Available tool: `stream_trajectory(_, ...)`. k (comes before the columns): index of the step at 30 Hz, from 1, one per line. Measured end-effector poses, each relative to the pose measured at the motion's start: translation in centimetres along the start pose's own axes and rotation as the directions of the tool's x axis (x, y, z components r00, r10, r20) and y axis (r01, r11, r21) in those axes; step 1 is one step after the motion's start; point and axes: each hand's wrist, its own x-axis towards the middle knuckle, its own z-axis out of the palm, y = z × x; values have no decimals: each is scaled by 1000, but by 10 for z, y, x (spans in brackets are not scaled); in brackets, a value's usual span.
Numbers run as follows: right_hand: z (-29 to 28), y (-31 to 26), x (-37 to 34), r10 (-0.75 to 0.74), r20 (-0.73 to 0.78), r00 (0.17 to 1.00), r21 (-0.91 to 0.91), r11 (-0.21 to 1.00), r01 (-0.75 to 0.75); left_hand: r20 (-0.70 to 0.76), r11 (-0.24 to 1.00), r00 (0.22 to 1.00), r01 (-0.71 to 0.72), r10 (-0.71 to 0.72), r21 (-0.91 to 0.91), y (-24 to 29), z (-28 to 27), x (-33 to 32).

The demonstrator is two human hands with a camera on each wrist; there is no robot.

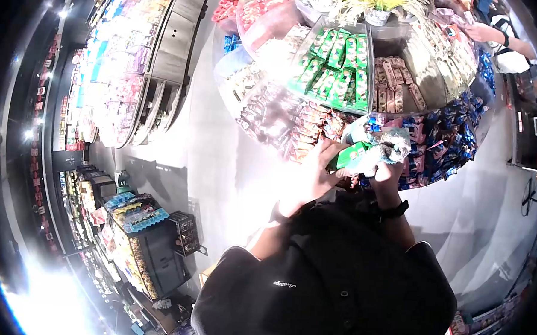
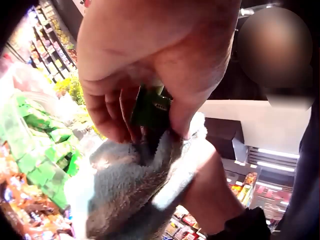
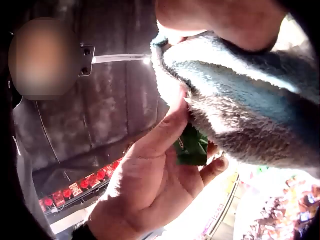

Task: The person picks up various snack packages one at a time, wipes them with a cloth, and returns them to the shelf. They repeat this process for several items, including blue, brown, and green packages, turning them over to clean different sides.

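Note:
My left hand (image 1: 317,171) grips a small green packet (image 1: 348,157), which is half hidden between the thumb and fingers. A fuzzy pale blue and grey cloth (image 1: 394,146) is bunched in my right hand (image 1: 387,174). In the left wrist view, the packet (image 2: 150,107) sits against the folded cloth (image 2: 132,185), and the left thumb reaches the cloth's edge. The right wrist view has the left hand (image 3: 150,182) below the cloth (image 3: 235,95), the packet (image 3: 191,146) inside its grasp. Above the cloth, the right hand (image 3: 220,20) holds it from the other side.
Just beyond my hands stands a round tiered candy display, with a clear bin of green packets (image 1: 339,69) and a bin of pink-brown bars (image 1: 395,83). Blue-wrapped sweets (image 1: 456,134) line its lower right. Another person's arm (image 1: 496,37) reaches in at upper right.

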Motion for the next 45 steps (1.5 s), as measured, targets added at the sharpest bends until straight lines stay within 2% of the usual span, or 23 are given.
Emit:
stream_trajectory(1, 2, -2, 2, 23, -34, 999, 6, 1000, -23, 5, 999, 999, 48, -48, 3, -5, -2, -1)
stream_trajectory(3, 6, 4, 0, 292, -108, 950, 258, 931, -257, -38, 998, 998, -52, 53, 33, -18, -9, 2)
stream_trajectory(4, 8, 5, 0, 283, -95, 954, 318, 917, -240, -61, 994, 993, -99, 102, 51, -23, -13, 1)
stream_trajectory(5, 10, 4, 1, 274, -82, 958, 377, 899, -224, -76, 998, 995, -68, 67, -6, -20, -19, 1)
stream_trajectory(6, 11, -1, 1, 379, -33, 925, 534, 789, -304, -100, 973, 995, -12, -11, -230, -23, -20, -1)
stream_trajectory(8, 6, 17, -4, 372, 82, 925, 536, 766, -356, -110, 838, 986, 46, -125, -544, -28, -19, -6)
stream_trajectory(10, 3, 26, -11, 406, 230, 884, 659, 604, -449, -93, 731, 979, 73, -184, -678, -23, -19, -8)
stream_trajectory(12, 9, 15, -10, 250, 347, 904, 570, 709, -415, -44, 645, 972, 119, -231, -755, 0, -20, -3)
stream_trajectory(14, 19, -7, -4, 217, 406, 887, 375, 846, -379, -216, 869, 969, -2, -121, -495, -4, -4, 0)
stream_trajectory(16, 18, 7, -16, 107, 235, 966, 90, 987, -131, -223, 832, 942, 91, -249, -548, -3, 0, -1)
stream_trajectory(18, 14, 8, -5, 114, 357, 927, 37, 990, -136, -292, 882, 934, 47, -205, -469, -6, 3, 3)
stream_trajectory(20, 13, 4, -5, 213, 307, 928, 70, 967, -245, -314, 922, 942, -17, -115, -387, -12, 4, 7)
stream_trajectory(22, 6, 3, -9, 304, 269, 914, 61, 941, -332, -301, 792, 933, -28, -199, -609, -14, 1, 21)
stream_trajectory(24, -4, 11, -10, 193, 197, 961, 23, 979, -201, -311, 709, 899, -1, -308, -705, -28, -11, 40)
stream_trajectory(28, -26, 17, -16, 215, 172, 961, 300, 918, -259, -506, 925, 850, -60, -149, -374, -74, -19, 97)
stream_trajectory(30, -34, 13, -18, 196, 177, 965, 200, 952, -230, -532, 971, 844, -64, -72, -232, -116, -11, 129)
stream_trajectory(36, -36, -4, -15, 174, 168, 970, 201, 958, -207, -583, 962, 803, 47, 124, 269, -138, -1, 156)
stream_trajectory(37, -35, -9, -12, 146, 174, 974, 165, 971, -175, -546, 986, 837, 65, 29, 151, -140, 1, 155)
stream_trajectory(39, -32, -20, -4, 92, 189, 978, 96, 989, -111, -545, 993, 838, 37, 32, 115, -142, 3, 150)
stream_trajectory(40, -34, -16, -2, 93, 237, 967, 185, 973, -139, -544, 995, 838, 24, 33, 97, -145, 3, 147)
stream_trajectory(42, -30, -28, 2, 143, 188, 972, -36, 990, -139, -547, 987, 828, -44, 122, 154, -149, 0, 138)
stream_trajectory(44, -23, -27, 7, 114, 236, 965, 45, 991, -128, -539, 962, 818, -57, 198, 267, -145, -4, 121)
stream_trajectory(45, -19, -28, 10, 99, 260, 960, 85, 988, -125, -540, 991, 833, -60, 117, 122, -124, -6, 108)
